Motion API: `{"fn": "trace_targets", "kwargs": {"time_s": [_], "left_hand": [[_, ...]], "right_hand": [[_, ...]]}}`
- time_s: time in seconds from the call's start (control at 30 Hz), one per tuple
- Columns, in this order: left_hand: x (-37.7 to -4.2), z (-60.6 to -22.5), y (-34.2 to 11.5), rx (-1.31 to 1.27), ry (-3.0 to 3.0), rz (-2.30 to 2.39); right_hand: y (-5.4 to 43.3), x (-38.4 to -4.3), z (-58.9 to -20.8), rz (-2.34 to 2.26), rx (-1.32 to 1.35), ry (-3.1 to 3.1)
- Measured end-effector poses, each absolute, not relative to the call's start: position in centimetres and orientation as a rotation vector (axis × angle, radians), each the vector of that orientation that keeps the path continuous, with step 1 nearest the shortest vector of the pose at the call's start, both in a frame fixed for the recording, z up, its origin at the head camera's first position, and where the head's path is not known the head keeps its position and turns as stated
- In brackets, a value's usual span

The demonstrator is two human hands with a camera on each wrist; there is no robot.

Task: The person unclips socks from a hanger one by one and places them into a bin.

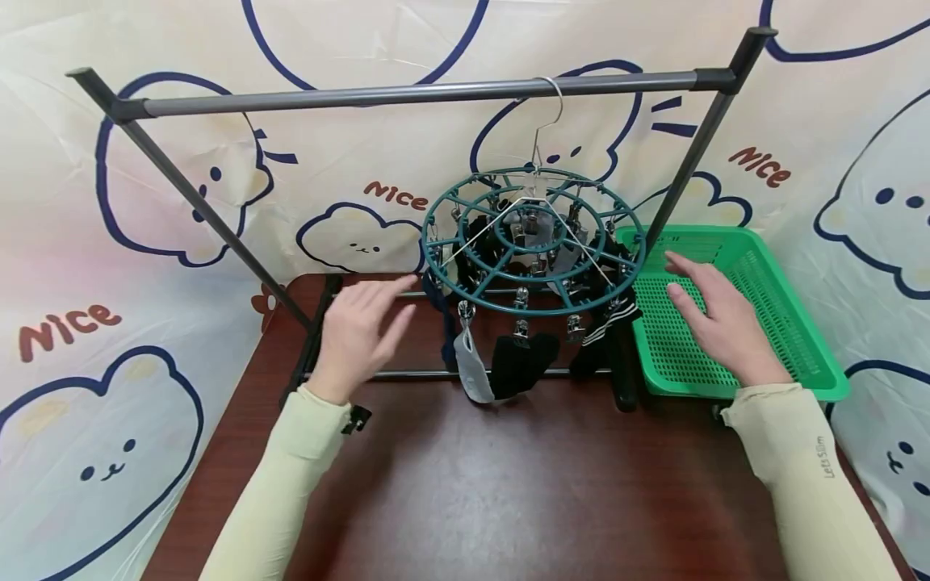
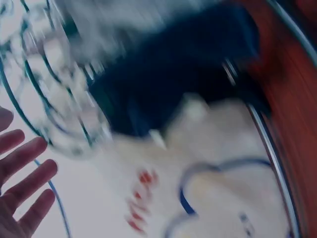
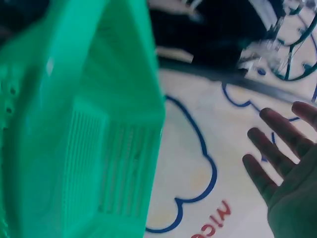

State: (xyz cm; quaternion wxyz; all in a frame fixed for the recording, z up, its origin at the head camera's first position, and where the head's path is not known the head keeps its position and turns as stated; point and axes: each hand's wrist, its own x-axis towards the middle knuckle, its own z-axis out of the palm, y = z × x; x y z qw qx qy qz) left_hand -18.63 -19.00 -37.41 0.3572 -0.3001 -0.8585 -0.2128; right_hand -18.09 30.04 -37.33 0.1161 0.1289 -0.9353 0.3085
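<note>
A round teal drying hanger [image 1: 534, 310] with metal clips hangs by its hook from the rack's top bar. Clipped around it are several socks, among them a grey sock [image 1: 472, 367], a black sock [image 1: 525, 363] and a striped black one [image 1: 613, 321]; others show through the rings. To the left of the hanger, my left hand [image 1: 361, 335] is raised with fingers extended and holds nothing. My right hand [image 1: 715, 319] hovers over the green basket [image 1: 814, 339], its fingers spread and free. In the left wrist view a dark blue sock [image 2: 173, 74] appears blurred.
The grey rack's top bar [image 1: 305, 100] spans the back, with slanted posts on both sides and feet on the brown table [image 1: 508, 476]. A small black clip-like object [image 1: 357, 419] lies by the left wrist. A cartoon-print sheet [image 1: 218, 323] covers the walls.
</note>
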Motion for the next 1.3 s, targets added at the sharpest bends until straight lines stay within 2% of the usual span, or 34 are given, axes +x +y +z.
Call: {"fn": "trace_targets", "kwargs": {"time_s": [0.3,0.63,1.1,1.3], "left_hand": [[-15.1,-37.4,-10.9,-1.214,-2.055,-0.566],[-14.0,-38.0,-4.7,-1.527,-2.053,-0.476],[-15.2,-38.3,-3.6,-1.484,-2.157,-0.497],[-15.3,-38.5,-3.7,-1.355,-2.182,-0.548]], "right_hand": [[27.4,-17.4,-37.9,0.945,0.474,-2.663],[25.8,-18.3,-39.3,0.957,0.57,-2.702],[24.1,-17.9,-39.7,1.071,0.644,-2.756],[23.0,-17.4,-39.5,1.121,0.687,-2.753]]}}
